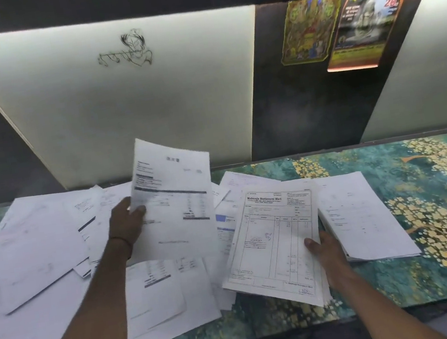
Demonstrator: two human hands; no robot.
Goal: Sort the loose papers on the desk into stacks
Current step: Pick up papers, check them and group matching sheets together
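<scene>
The left hand [126,222] pinches a printed sheet [174,197] at its left edge, thumb on the face and fingers behind. The sheet stands lifted off the desk [440,193], rising from the hand toward 1 o'clock, with its top corner against the pale panel [119,112]. A dark band [119,240] circles that wrist.

The right hand [327,252] grips an invoice [274,237] by its lower right edge, thumb pressed on top. The fingers underneath are hidden. The invoice spreads from this hand toward 10 o'clock, tilted, and more white edges show beneath it.

Just beside the right hand, at 2 o'clock, a squared stack [361,215] lies flat on the teal, gold-flowered desk.

The loose papers [42,271] are spread overlapping from 9 o'clock of the left hand down to 6 o'clock. They pass under the left forearm and reach the invoice.

On the wall, a line drawing [127,51] sits at 12 o'clock, and two posters [308,29] hang at 1 o'clock.
</scene>
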